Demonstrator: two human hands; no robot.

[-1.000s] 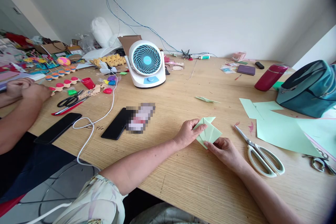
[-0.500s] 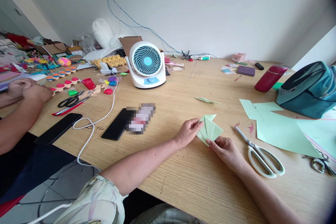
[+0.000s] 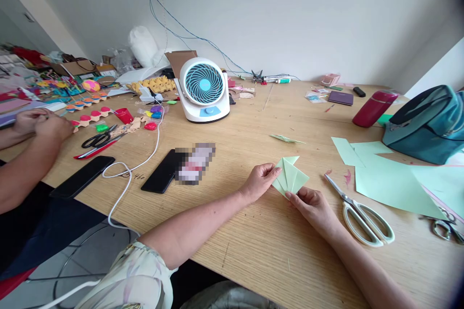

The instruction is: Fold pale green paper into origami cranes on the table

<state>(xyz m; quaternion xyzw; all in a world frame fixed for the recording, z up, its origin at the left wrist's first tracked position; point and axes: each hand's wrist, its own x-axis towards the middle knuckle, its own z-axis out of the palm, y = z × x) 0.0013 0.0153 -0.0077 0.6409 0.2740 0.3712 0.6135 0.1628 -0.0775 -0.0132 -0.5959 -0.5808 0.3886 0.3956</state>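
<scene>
Your left hand (image 3: 259, 182) and right hand (image 3: 314, 206) pinch the folded green paper (image 3: 291, 176) on the wooden surface (image 3: 253, 246). White scissors (image 3: 362, 213) lie just right; a fan (image 3: 203, 88) stands far left.

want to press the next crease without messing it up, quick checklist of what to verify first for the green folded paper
1. Both hands on the paper: ok. The left hand pinches the left corner of the green folded paper; the right hand holds its near tip.
2. Paper supported: ok, it rests on the wooden table.
3. Layers lined up along the centre fold: cannot tell, the edges are too small to judge.
4. Room around the fold: ok, bare wood on all sides.
5. Scissors out of the way: ok, they lie to the right, apart from the right hand, blades pointing away.
6. Spare green sheets: ok, they lie flat, further right.
</scene>
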